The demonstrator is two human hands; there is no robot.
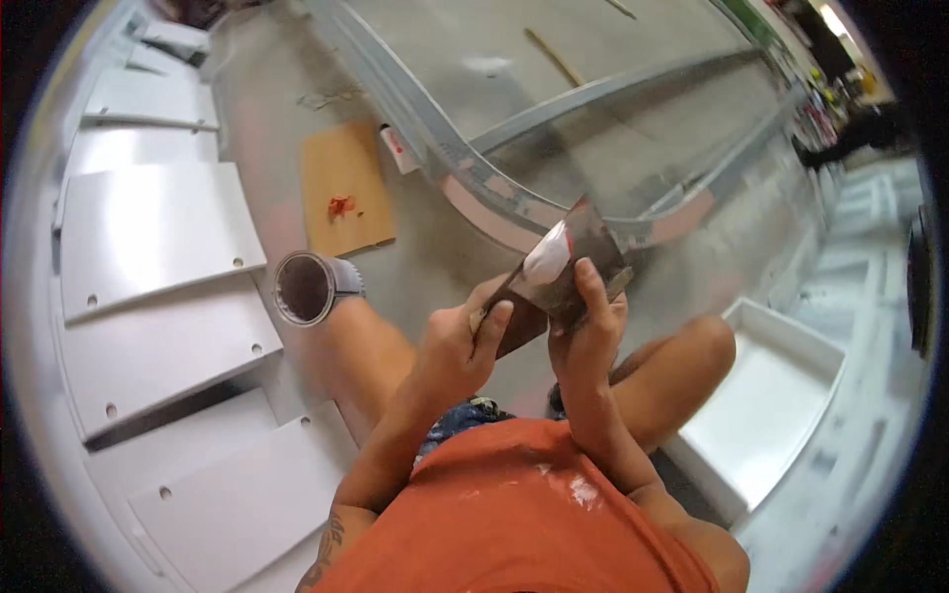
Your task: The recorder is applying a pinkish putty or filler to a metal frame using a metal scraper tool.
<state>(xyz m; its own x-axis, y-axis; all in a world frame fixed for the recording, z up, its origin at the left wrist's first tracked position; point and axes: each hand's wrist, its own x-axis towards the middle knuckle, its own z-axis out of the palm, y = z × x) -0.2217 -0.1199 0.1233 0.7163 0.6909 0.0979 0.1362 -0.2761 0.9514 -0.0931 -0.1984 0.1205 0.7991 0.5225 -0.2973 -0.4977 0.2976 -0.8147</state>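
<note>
My left hand [457, 341] grips a dark brown flat filler spreader [524, 324], thumb on top. In my right hand [590, 331] is a second dark spreader [596, 242], its thumb pressed on the face. A lump of white paste [548, 257] with a red streak lies on that spreader. The two blades meet or overlap in front of me; exactly where they touch is hard to tell. Beside my left knee stands an open can [346, 279] with a dark-looking inside. Beyond it, a tan board [341, 168] carries a dab of red paste [341, 206].
A white and red tube [398, 148] lies by the board. White panels [158, 232] with holes are stacked along my left. A white shallow tray-like box [791, 341] stands at my right. A grey curved frame [415, 104] spans the floor ahead, with a stick [554, 56] beyond.
</note>
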